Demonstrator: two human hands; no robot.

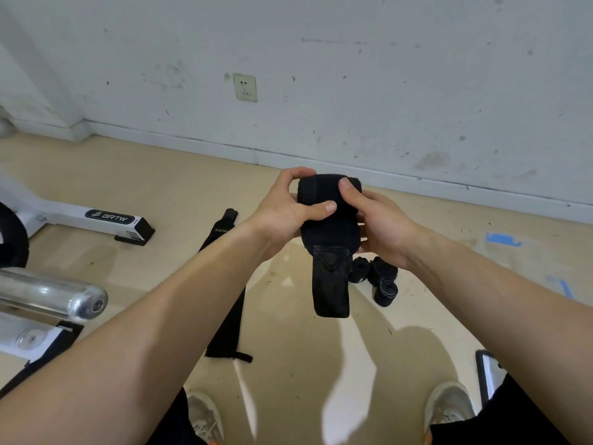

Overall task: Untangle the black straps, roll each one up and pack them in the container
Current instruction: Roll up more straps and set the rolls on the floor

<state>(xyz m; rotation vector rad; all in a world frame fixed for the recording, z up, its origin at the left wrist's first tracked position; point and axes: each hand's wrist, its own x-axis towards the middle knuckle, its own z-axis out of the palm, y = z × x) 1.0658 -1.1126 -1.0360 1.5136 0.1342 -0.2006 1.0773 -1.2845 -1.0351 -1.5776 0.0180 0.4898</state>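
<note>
The person holds one black strap (330, 232) up in the air, over the floor (288, 364); most of it is wound into a fat roll, and its loose end (332, 284), with a tab on it, hangs straight down. The left hand (282, 210) grips the roll from one side, with fingers curled over the top and the thumb pressed across the front; the right hand (382, 226) grips the other side, with the thumb on top and fingers tucked behind; both hands are closed tight on the strap.

I think the rolling of this one is nearly done; only the short end is left. To do it well, keep the roll squeezed so it does not spring open; turn it down onto the hanging end with the edges lined up; then press the tab flat so it sticks.

Three rolled straps (378, 277) sit close together on the floor below the hands; a flat strap (224, 316) lies stretched out to the left, not yet rolled. I cannot see the container.
</note>
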